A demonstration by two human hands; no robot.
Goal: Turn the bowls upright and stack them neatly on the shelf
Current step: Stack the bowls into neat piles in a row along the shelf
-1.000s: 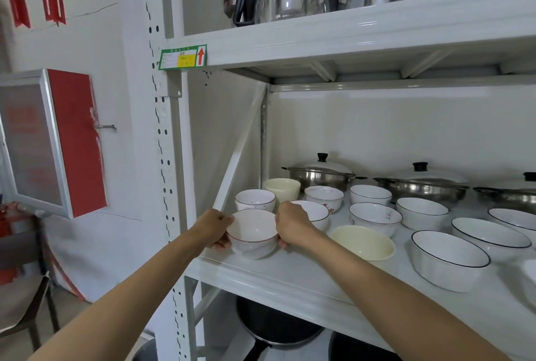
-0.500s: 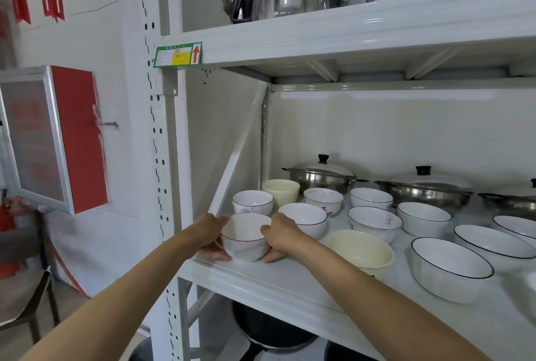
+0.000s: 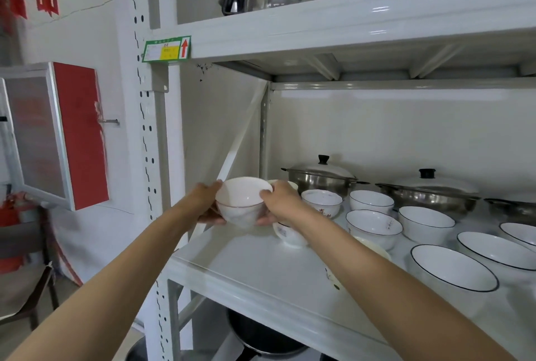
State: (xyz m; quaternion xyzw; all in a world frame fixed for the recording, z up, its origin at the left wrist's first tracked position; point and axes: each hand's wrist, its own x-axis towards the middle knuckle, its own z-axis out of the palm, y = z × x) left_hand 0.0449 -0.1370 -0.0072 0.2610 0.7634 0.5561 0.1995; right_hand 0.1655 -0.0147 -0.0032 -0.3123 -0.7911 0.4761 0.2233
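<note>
Held bowl [image 3: 243, 204]: upright, raised above the shelf [image 3: 261, 270], near its left end.
Left hand [image 3: 206, 204]: clasps the bowl's left side.
Right hand [image 3: 280, 203]: clasps its right side.
Other bowls [image 3: 374, 225]: upright on the shelf, rightward.

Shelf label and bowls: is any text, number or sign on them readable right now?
Green-bordered label on the upper shelf edge: red square with a white up arrow; its printed lines are too small to read.
Red characters on the bowl behind the right hand: blurred, unreadable.
Dark marks inside the black-rimmed bowl: too small.
</note>
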